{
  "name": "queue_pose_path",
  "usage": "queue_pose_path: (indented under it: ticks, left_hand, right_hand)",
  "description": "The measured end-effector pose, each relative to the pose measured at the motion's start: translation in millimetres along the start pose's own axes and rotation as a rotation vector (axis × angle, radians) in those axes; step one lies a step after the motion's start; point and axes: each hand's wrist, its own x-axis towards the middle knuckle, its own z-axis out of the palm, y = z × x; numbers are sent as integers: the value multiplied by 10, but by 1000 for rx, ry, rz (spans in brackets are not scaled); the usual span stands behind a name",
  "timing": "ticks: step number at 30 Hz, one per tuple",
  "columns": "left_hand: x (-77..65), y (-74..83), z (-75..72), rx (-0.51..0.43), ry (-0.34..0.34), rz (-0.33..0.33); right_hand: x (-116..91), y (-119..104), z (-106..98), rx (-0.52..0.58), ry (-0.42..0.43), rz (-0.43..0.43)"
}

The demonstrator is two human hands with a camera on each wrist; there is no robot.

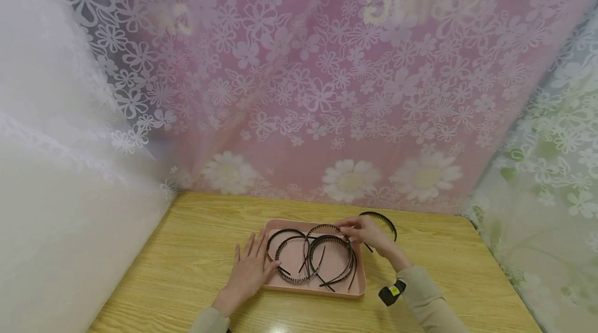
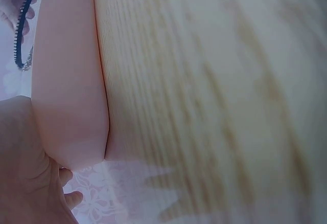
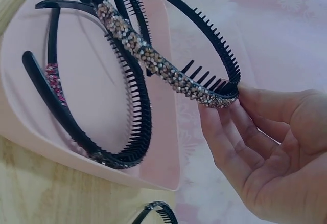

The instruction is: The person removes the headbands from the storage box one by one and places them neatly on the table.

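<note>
My right hand is over the back right corner of a pink tray. Its thumb and fingers pinch a black toothed headband covered in pale and brownish rhinestones. Several more black headbands lie overlapping inside the tray, one with a patch of red stones. At the tray's left end, my left hand rests with its fingers straight and spread along the rim. The left wrist view shows this palm against the tray's outer wall.
Another black headband lies on the wooden table just right of the tray. A black device with a yellow label sits by the right sleeve. Flowered curtains hang behind and at the sides.
</note>
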Motion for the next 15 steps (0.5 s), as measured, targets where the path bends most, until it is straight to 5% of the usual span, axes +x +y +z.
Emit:
queue_pose_path:
  ticks: [15]
  left_hand:
    - [1, -2, 20, -20, 17, 3]
  right_hand:
    - [-41, -60, -162, -46, 75, 12]
